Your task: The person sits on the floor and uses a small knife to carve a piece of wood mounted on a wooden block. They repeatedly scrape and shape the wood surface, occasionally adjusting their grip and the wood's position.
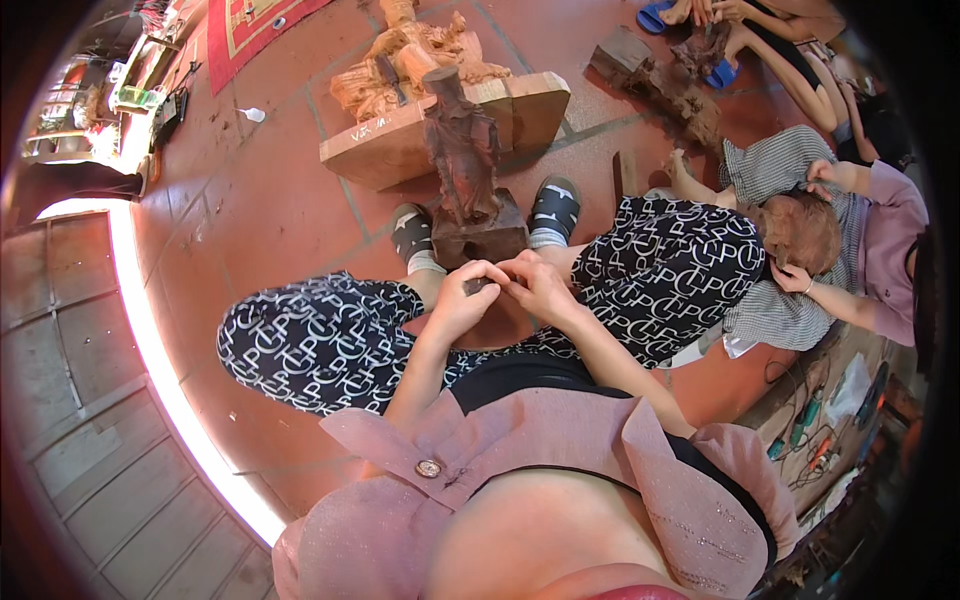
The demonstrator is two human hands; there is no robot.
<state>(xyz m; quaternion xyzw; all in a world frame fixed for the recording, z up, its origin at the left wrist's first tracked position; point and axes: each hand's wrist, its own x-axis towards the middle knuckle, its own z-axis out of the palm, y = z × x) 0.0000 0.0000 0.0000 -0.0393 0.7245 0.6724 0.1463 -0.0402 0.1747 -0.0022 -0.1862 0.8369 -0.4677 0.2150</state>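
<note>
Here, a small dark piece [478, 286] is sitting pinched in the left hand [462, 296]; the right hand [541, 288] is bunching its fingers alongside, hold unclear; beyond, a reddish-brown carved wooden statue [463, 150] is standing between dark-shod feet [553, 214].

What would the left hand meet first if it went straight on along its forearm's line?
Most likely the left hand would meet the block-shaped base of the dark carved figure, just ahead; how much gap remains is unclear from this view.
</note>
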